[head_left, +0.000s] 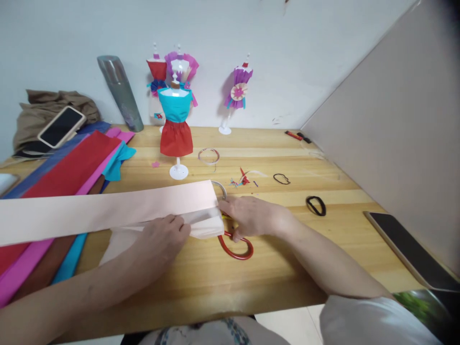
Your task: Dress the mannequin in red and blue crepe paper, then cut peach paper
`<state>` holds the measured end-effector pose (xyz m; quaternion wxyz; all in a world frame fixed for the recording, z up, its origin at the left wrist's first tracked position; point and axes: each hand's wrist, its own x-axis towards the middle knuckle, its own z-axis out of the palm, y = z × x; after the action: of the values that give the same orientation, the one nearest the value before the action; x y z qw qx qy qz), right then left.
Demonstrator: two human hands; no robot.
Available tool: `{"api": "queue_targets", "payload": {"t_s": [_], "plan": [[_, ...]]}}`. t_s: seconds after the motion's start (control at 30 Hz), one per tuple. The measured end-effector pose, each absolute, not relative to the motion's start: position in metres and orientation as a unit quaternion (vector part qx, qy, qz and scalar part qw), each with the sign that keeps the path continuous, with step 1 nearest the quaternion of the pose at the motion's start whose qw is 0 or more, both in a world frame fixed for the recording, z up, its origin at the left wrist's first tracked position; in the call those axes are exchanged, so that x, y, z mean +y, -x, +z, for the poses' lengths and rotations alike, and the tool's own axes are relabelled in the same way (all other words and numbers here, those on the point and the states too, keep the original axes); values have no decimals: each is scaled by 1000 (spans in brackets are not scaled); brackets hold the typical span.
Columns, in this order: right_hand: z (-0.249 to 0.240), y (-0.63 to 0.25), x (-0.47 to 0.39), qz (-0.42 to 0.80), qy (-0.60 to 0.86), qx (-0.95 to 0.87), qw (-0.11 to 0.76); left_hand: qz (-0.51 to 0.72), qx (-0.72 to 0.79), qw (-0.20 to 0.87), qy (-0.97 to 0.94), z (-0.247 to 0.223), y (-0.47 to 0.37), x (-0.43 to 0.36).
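Observation:
A long folded strip of pale pink crepe paper (108, 211) stretches in from the left, with a looser layer at its lower right end. My left hand (167, 239) is closed on the lower edge of that layer, fingers bent. At the strip's right end, my right hand (247, 215) has its fingertips curled against the paper's edge. Beneath that hand lie scissors with a red handle loop (236, 248); their blades are hidden. A pale grey curved piece (220, 188) shows behind the strip's end; I cannot tell what it belongs to.
Behind the strip stands a mini mannequin (176, 124) in a blue top and red skirt, with more dressed mannequins (239, 91) by the wall. Coloured crepe sheets (72, 163) lie left, near a bottle (120, 93) and phone (62, 126). Paper scraps (244, 180) and black bands (316, 205) lie right.

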<state>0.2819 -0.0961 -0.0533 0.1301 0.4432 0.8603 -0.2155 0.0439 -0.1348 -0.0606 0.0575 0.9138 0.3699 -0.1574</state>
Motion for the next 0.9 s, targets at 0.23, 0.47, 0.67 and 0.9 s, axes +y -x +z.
{"api": "queue_targets", "payload": {"t_s": [0.23, 0.47, 0.67, 0.9], "plan": [[-47, -297, -87, -189, -448, 869, 89, -174, 427, 100, -882, -51, -34, -138], [-71, -307, -54, -147, -427, 892, 16, -228, 404, 141, -875, -37, -38, -144], [-69, -316, -50, -75, -480, 874, -16, -226, 385, 166, -879, -43, -36, -150], [-71, -316, -39, -58, -546, 831, -86, -181, 355, 151, -904, -60, -34, -153]]}}
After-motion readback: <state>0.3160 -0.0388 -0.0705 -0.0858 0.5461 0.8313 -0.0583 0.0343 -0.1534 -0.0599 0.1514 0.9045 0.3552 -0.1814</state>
